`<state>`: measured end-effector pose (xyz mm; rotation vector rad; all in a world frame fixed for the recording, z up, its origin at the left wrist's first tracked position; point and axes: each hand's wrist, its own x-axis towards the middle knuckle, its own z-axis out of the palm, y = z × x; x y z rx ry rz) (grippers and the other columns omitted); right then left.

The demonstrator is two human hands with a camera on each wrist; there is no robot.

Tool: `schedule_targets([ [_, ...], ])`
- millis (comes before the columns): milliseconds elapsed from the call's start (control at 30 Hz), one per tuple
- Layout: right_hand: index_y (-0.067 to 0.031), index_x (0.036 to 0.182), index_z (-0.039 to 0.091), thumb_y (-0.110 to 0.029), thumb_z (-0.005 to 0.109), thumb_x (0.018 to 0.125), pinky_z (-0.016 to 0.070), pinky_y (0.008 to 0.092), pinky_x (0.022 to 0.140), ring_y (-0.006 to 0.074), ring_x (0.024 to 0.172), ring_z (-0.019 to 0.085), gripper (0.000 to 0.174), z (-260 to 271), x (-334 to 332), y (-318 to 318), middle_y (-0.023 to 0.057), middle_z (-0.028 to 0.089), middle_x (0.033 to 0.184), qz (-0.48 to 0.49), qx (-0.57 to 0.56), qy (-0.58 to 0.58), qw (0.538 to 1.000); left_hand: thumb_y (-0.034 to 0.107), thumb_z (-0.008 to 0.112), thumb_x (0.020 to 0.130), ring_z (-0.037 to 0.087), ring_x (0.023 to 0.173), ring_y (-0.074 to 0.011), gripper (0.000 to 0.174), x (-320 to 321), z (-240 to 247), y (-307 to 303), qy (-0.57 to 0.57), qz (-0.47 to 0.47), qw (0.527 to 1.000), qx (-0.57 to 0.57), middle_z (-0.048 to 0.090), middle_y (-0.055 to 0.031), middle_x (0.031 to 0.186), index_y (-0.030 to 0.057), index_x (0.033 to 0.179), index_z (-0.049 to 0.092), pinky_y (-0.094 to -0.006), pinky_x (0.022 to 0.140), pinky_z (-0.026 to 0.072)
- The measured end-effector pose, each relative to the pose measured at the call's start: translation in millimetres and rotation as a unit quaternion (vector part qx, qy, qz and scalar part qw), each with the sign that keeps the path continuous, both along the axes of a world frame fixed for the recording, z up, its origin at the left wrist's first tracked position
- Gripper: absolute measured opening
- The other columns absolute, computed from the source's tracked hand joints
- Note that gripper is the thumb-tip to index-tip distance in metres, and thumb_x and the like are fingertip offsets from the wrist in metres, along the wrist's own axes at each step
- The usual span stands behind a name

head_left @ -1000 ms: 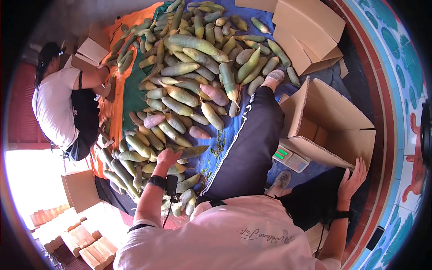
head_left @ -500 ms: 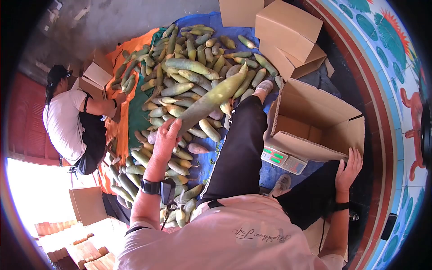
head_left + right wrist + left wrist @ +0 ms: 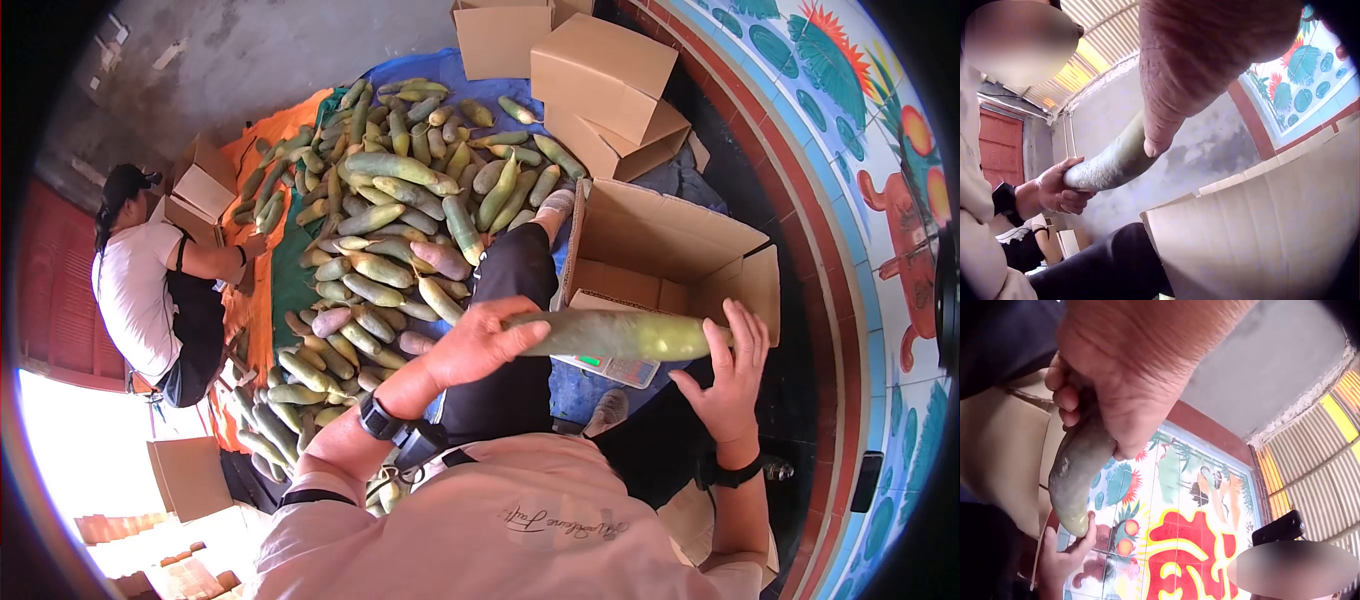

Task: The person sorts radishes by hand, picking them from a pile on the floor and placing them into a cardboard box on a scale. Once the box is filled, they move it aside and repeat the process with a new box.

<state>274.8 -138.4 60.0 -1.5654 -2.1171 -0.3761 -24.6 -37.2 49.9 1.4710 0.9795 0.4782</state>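
A long green radish [image 3: 620, 334] lies level across the front of the body, its pale green end to the right. The left hand [image 3: 478, 345] grips its darker left end, thumb along the near side. At the other end, the right hand [image 3: 732, 385] has its fingers and thumb around the tip, partly spread. From the left wrist view, the radish [image 3: 1075, 472] hangs from the left hand [image 3: 1132, 375] and its tip sits between the right hand's thumb and fingers [image 3: 1090, 528]. In the right wrist view the right thumb [image 3: 1159, 134] touches the radish [image 3: 1113, 164].
An open cardboard box [image 3: 672, 235] stands behind the radish, beside a scale [image 3: 628, 371]. A large radish pile [image 3: 385, 220] covers the sheets ahead. More boxes [image 3: 600, 75] stand at the back; another person [image 3: 150, 285] crouches at left.
The left hand has lifted the radish from the pile and swung it right, turning it level. The right hand has left the box's edge and taken the radish's far end.
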Motion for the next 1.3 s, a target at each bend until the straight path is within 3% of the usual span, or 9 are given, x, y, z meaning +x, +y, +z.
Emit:
schedule_targets([
  [300, -0.0028, 0.098, 0.052, -0.026, 0.079, 0.057, 0.0433, 0.0397, 0.066, 0.0307, 0.074, 0.054, 0.054, -9, 13, -11, 0.0128, 0.053, 0.081, -0.021, -0.074, 0.013, 0.997, 0.039, 0.055, 0.087, 0.052, 0.072, -0.0123, 0.041, 20, -16, 4, 0.004, -0.071, 0.985, 0.155, 0.057, -0.0048, 0.079, 0.0014, 0.103, 0.058, -0.0264, 0.064, 0.0438],
  [400, -0.0016, 0.1, 0.052, -0.027, 0.078, 0.059, 0.0436, 0.0406, 0.067, 0.0316, 0.076, 0.054, 0.055, -5, 18, -12, 0.014, 0.053, 0.084, -0.041, -0.047, -0.001, 0.998, 0.029, 0.051, 0.091, 0.054, 0.078, -0.0138, 0.04, 23, -14, 10, -0.07, -0.037, 0.997, 0.017, 0.056, -0.0036, 0.089, 0.0022, 0.121, 0.048, -0.0281, 0.074, 0.046],
  [467, -0.0009, 0.101, 0.052, -0.026, 0.078, 0.059, 0.0437, 0.0409, 0.068, 0.0325, 0.077, 0.053, 0.055, -2, 26, -8, 0.0149, 0.053, 0.085, -0.079, -0.035, -0.01, 0.996, 0.023, 0.053, 0.089, 0.053, 0.082, -0.0154, 0.045, 32, -33, 16, -0.094, 0.017, 0.966, 0.241, 0.056, -0.0047, 0.094, 0.0029, 0.127, 0.042, -0.0279, 0.077, 0.0447],
  [533, 0.0004, 0.104, 0.052, -0.025, 0.077, 0.062, 0.0441, 0.0413, 0.07, 0.035, 0.081, 0.054, 0.055, -3, 40, -4, 0.0176, 0.053, 0.09, -0.137, -0.025, -0.002, 0.99, 0.022, 0.06, 0.083, 0.053, 0.097, -0.0238, 0.054, 32, -26, 20, -0.024, -0.002, 0.971, 0.238, 0.054, -0.0114, 0.109, 0.0045, 0.13, 0.04, -0.0333, 0.087, 0.0427],
  [600, 0.0008, 0.099, 0.053, -0.024, 0.076, 0.063, 0.0443, 0.0409, 0.07, 0.0344, 0.082, 0.054, 0.049, -3, 54, 5, 0.0172, 0.054, 0.089, -0.17, -0.01, -0.028, 0.985, 0.021, 0.065, 0.077, 0.046, 0.113, -0.033, 0.061, 36, -33, 24, 0.1, -0.042, 0.872, 0.477, 0.045, -0.0179, 0.125, 0.0058, 0.13, 0.04, -0.0397, 0.096, 0.0381],
  [633, 0.0008, 0.099, 0.053, -0.024, 0.076, 0.063, 0.0443, 0.0409, 0.07, 0.0344, 0.082, 0.054, 0.049, -1, 58, 10, 0.0172, 0.054, 0.089, -0.164, -0.012, -0.03, 0.986, 0.023, 0.069, 0.072, 0.036, 0.123, -0.0369, 0.066, 38, -43, 25, 0.105, -0.066, 0.884, 0.452, 0.033, -0.0197, 0.135, 0.0072, 0.13, 0.042, -0.0427, 0.101, 0.0328],
  [1133, 0.0011, 0.084, 0.057, -0.03, 0.066, 0.075, 0.0448, 0.0434, 0.076, 0.0358, 0.087, 0.058, 0.034, -70, 90, 103, 0.0188, 0.061, 0.089, -0.202, -0.341, -0.102, 0.912, 0.032, 0.068, 0.073, 0.036, 0.123, -0.0293, 0.068, 44, -88, 24, 0.165, -0.073, 0.862, 0.473, 0.023, -0.0165, 0.143, 0.0126, 0.132, 0.039, -0.0438, 0.102, 0.0277],
  [1200, 0.0007, 0.082, 0.057, -0.029, 0.063, 0.078, 0.0443, 0.0441, 0.074, 0.0374, 0.085, 0.057, 0.031, -94, 99, 108, 0.0199, 0.061, 0.086, -0.147, -0.268, -0.055, 0.95, 0.033, 0.067, 0.073, 0.033, 0.126, -0.0286, 0.071, 45, -89, 22, 0.177, -0.072, 0.86, 0.473, 0.021, -0.0165, 0.143, 0.0125, 0.133, 0.036, -0.0438, 0.104, 0.0265],
  [1300, 0.0, 0.082, 0.056, -0.027, 0.058, 0.082, 0.0435, 0.0449, 0.072, 0.0391, 0.082, 0.056, 0.027, -108, 119, 118, 0.0215, 0.059, 0.083, -0.17, -0.374, 0.048, 0.911, 0.033, 0.067, 0.072, 0.032, 0.127, -0.0279, 0.072, 44, -86, 23, 0.177, -0.079, 0.866, 0.461, 0.02, -0.0165, 0.144, 0.0122, 0.133, 0.036, -0.0438, 0.104, 0.0261],
])
